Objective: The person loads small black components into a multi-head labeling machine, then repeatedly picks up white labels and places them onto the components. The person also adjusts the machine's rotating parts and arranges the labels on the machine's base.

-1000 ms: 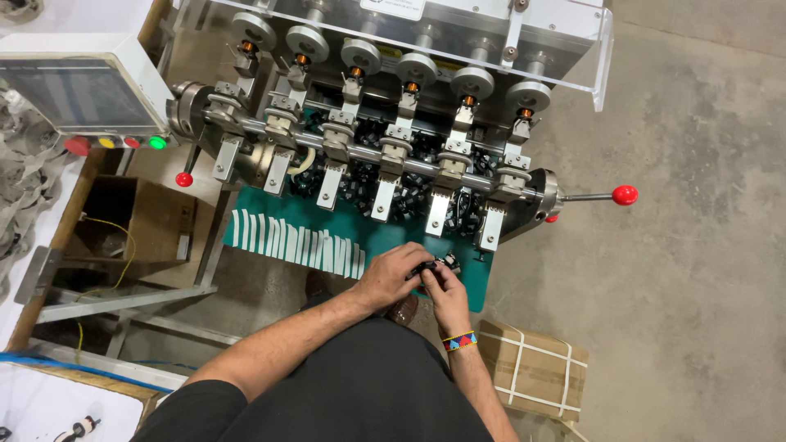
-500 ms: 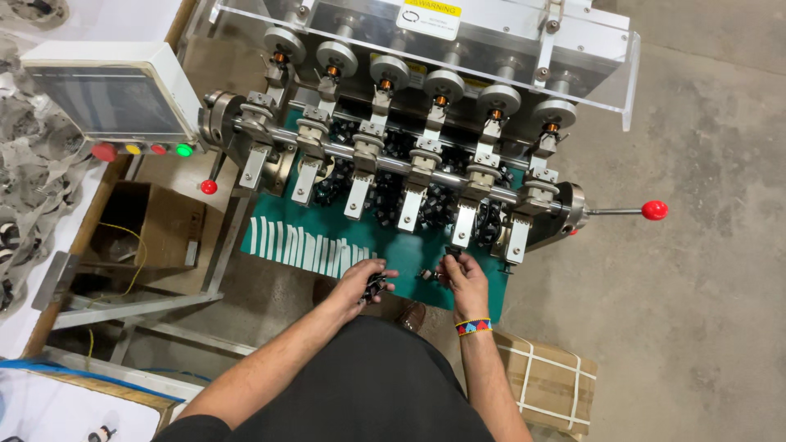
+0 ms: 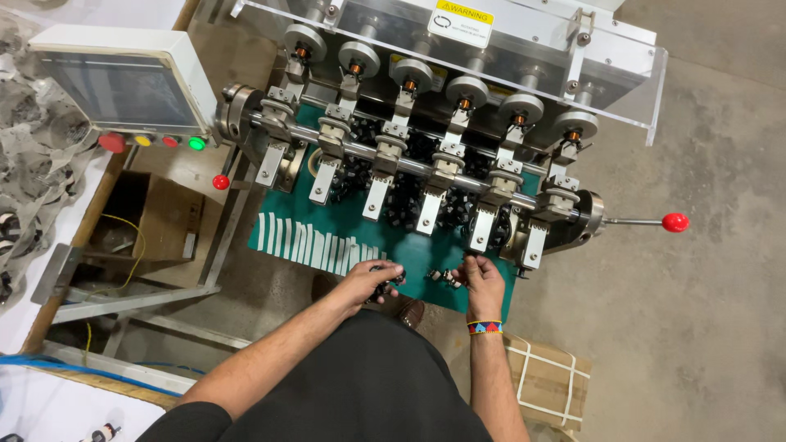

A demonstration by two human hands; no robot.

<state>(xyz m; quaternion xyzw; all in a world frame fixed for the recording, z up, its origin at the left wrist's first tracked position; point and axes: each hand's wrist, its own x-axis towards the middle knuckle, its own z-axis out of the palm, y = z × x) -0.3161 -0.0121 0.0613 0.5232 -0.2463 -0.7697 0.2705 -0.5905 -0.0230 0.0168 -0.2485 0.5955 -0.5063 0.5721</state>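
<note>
My left hand (image 3: pixel 368 282) is closed around a small dark part (image 3: pixel 387 278) at the front edge of the green mat (image 3: pixel 409 250). A hand's width to the right, my right hand (image 3: pixel 483 282) pinches another small dark-and-metal part (image 3: pixel 446 278) over the same mat; a beaded band circles that wrist. Above both hands stands a winding machine with a horizontal steel shaft (image 3: pixel 426 168) carrying several clamp stations, and a pile of small black parts (image 3: pixel 409 196) lies under the shaft.
A row of white strips (image 3: pixel 315 241) lies on the mat's left. A control box with a screen and coloured buttons (image 3: pixel 123 90) is at the left. Red-knobbed levers stick out at the right (image 3: pixel 675 222) and left (image 3: pixel 220 182). A strapped cardboard box (image 3: pixel 544 381) sits on the concrete floor.
My hands were together at the mat's front edge; they have separated, each now holding its own small part. The view has shifted, so the machine sits lower and further right.
</note>
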